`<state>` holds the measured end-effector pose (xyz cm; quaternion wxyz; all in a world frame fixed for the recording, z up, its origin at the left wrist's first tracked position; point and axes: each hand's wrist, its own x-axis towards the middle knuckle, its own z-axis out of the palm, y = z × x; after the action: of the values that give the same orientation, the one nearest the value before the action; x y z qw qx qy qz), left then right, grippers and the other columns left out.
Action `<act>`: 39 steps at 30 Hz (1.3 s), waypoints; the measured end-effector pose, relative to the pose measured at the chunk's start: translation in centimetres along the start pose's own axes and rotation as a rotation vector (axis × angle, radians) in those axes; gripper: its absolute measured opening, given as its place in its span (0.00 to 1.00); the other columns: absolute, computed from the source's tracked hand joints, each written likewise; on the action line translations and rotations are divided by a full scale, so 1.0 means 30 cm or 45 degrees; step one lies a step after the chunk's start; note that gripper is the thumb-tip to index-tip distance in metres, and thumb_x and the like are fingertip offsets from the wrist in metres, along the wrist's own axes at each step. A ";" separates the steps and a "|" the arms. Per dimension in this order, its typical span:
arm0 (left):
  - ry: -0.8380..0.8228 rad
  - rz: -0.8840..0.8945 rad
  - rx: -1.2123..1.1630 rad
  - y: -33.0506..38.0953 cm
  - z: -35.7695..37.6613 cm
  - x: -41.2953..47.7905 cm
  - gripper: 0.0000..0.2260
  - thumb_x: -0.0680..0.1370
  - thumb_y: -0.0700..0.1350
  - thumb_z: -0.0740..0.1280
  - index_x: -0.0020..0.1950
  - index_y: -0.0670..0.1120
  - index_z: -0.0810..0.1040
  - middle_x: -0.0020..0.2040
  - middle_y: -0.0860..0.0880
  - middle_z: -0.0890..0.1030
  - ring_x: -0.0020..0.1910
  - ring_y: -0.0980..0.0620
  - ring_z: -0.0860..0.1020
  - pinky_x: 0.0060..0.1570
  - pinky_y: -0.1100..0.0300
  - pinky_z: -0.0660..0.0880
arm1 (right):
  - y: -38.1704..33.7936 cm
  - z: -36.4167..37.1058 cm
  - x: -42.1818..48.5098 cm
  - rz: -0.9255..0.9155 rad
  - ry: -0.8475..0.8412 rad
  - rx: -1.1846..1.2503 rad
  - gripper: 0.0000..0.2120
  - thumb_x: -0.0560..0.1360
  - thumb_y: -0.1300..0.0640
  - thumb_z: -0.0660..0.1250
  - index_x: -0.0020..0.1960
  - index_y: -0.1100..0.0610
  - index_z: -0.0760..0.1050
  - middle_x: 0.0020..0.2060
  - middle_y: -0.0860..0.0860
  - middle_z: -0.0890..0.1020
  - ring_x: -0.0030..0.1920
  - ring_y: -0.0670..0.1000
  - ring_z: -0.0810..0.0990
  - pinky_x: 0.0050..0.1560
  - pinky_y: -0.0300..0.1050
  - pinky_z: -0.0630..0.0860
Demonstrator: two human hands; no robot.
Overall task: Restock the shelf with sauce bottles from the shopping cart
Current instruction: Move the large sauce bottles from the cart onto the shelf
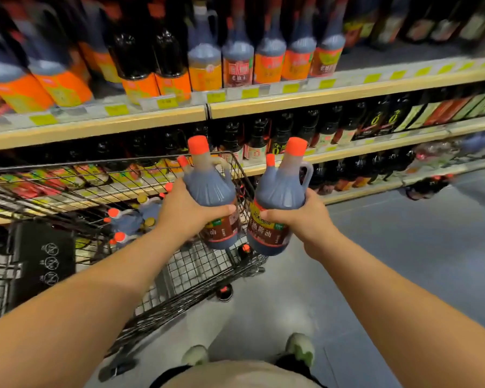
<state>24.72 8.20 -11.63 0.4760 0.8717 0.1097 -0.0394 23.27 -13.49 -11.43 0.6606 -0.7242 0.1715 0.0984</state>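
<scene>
My left hand (186,211) grips a dark sauce bottle (211,186) with an orange-red cap and a side handle, held upright above the cart's right end. Close beside it, my right hand (300,219) grips a second, matching bottle (280,191), tilted slightly right. The two bottles nearly touch. Below and to the left is the black wire shopping cart (179,270), with several more red-capped bottles (126,222) lying in it. The upper shelf (263,103) carries rows of similar bottles with orange labels (237,63).
Lower shelves (347,152) hold rows of dark bottles. A gap on the upper shelf (398,58) lies right of the orange-label row. A black child-seat panel (42,264) is at the cart's left. Grey floor (403,261) stretches right; my shoes (300,348) are below.
</scene>
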 end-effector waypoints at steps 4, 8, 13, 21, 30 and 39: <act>0.077 -0.032 -0.034 0.149 0.201 -0.009 0.40 0.60 0.53 0.82 0.65 0.46 0.66 0.58 0.52 0.74 0.56 0.51 0.74 0.50 0.53 0.72 | -0.035 -0.225 0.059 -0.011 -0.068 -0.008 0.32 0.62 0.66 0.80 0.59 0.56 0.68 0.50 0.49 0.78 0.49 0.49 0.78 0.45 0.46 0.76; 0.077 -0.062 -0.036 0.281 0.370 0.006 0.43 0.56 0.58 0.81 0.65 0.47 0.66 0.61 0.50 0.76 0.59 0.45 0.76 0.55 0.44 0.76 | -0.067 -0.412 0.134 -0.037 -0.082 0.025 0.30 0.63 0.69 0.78 0.58 0.55 0.67 0.50 0.47 0.78 0.50 0.49 0.78 0.46 0.46 0.76; 0.072 -0.062 -0.023 0.409 0.530 0.067 0.51 0.45 0.72 0.75 0.63 0.51 0.69 0.59 0.52 0.79 0.56 0.47 0.78 0.51 0.44 0.78 | -0.110 -0.607 0.234 -0.130 -0.014 -0.043 0.33 0.61 0.68 0.79 0.60 0.55 0.68 0.53 0.51 0.79 0.53 0.52 0.79 0.50 0.50 0.77; 0.065 0.027 -0.013 0.613 0.732 0.267 0.41 0.58 0.55 0.81 0.64 0.46 0.65 0.61 0.48 0.75 0.59 0.45 0.75 0.52 0.48 0.76 | -0.189 -0.805 0.446 -0.323 0.170 -0.161 0.30 0.61 0.67 0.79 0.57 0.55 0.68 0.44 0.42 0.77 0.43 0.38 0.79 0.41 0.33 0.76; 0.054 0.209 0.012 0.844 0.901 0.603 0.41 0.58 0.52 0.82 0.64 0.45 0.64 0.56 0.52 0.73 0.57 0.50 0.73 0.50 0.55 0.71 | -0.338 -0.937 0.752 -0.563 0.373 -0.209 0.32 0.58 0.66 0.80 0.56 0.53 0.68 0.49 0.49 0.79 0.45 0.37 0.78 0.38 0.27 0.73; 0.237 0.369 -0.134 0.961 1.076 0.766 0.39 0.59 0.52 0.82 0.64 0.46 0.67 0.57 0.53 0.76 0.56 0.55 0.75 0.52 0.61 0.72 | -0.408 -1.102 1.020 -0.744 0.390 -0.202 0.31 0.60 0.63 0.79 0.50 0.44 0.65 0.50 0.46 0.72 0.50 0.37 0.74 0.46 0.30 0.70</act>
<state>54.84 -30.41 -9.50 0.5095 0.8521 0.0285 0.1162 53.35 -49.04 -7.86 0.5689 -0.7983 0.0459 -0.1919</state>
